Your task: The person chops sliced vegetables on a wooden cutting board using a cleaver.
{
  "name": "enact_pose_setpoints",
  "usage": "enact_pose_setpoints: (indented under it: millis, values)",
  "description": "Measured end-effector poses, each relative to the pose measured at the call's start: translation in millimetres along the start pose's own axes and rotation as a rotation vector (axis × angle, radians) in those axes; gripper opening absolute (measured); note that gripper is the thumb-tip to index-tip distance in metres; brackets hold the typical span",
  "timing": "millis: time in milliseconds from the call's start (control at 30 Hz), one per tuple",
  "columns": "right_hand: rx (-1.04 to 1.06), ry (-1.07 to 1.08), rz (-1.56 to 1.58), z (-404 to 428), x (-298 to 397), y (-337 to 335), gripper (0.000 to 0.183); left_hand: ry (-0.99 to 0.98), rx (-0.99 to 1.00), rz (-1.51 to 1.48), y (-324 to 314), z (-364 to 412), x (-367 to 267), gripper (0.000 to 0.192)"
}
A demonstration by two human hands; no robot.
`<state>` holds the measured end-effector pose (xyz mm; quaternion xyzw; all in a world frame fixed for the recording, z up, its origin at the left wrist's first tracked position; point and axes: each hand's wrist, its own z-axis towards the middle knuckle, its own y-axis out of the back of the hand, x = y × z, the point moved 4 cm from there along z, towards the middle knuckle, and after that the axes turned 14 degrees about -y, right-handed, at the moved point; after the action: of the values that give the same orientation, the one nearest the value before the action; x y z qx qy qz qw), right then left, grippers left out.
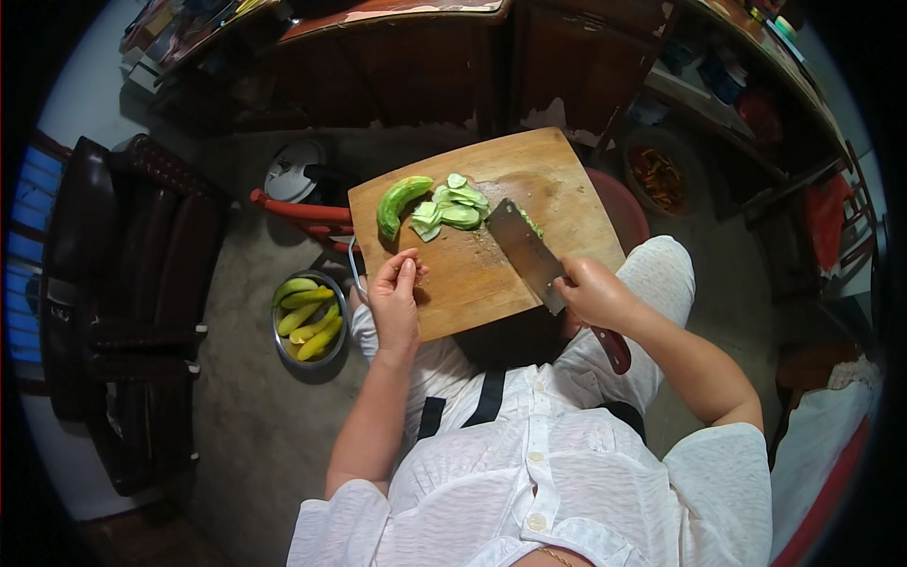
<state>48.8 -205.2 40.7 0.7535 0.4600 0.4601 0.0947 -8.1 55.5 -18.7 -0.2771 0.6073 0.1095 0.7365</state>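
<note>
A wooden cutting board lies before me, tilted in the view. My right hand grips a cleaver near its handle; the wide blade rests over the board's right half, by a few green shreds. Sliced pale-green vegetable, apparently cucumber, is heaped left of the blade tip. Beside the heap lies a curved green piece of the same vegetable. Over the board's left edge is my left hand, fingers curled with thumb against them; whether something small is between them cannot be told.
On the floor at left stands a metal bowl of several yellow-green cucumbers. A red-handled object and a pot lid are beyond it. A reddish basin sits partly under the board's right side. Dark wooden cabinets stand ahead.
</note>
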Motion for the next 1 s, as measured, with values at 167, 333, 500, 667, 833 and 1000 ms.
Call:
enact_pose_setpoints:
  millis: [167, 333, 500, 667, 833, 1000]
  values:
    - [0.013, -0.037, 0.128, -2, -5, 4, 0.015, 0.007, 0.034, 0.075, -1, 0, 6, 0.017]
    - [0.176, -0.099, 0.216, -5, 12, -13, 0.011, 0.002, 0.100, 0.185, -7, 5, 10, 0.018]
    - [0.138, -0.108, 0.189, 0, -2, -9, 0.013, 0.037, 0.169, 0.076, -24, 10, 7, 0.023]
    - [-0.385, 0.442, -0.060, 2, -15, -3, 0.014, 0.195, 0.261, -0.140, -53, 11, 9, 0.036]
    - [0.186, 0.004, 0.928, 1, -14, -8, 0.019, 0.416, 0.280, -0.418, -93, 12, 11, 0.052]
    - [0.285, -0.040, 1.023, -1, -22, -6, 0.021, 0.545, 0.222, -0.554, -115, 28, 28, 0.060]
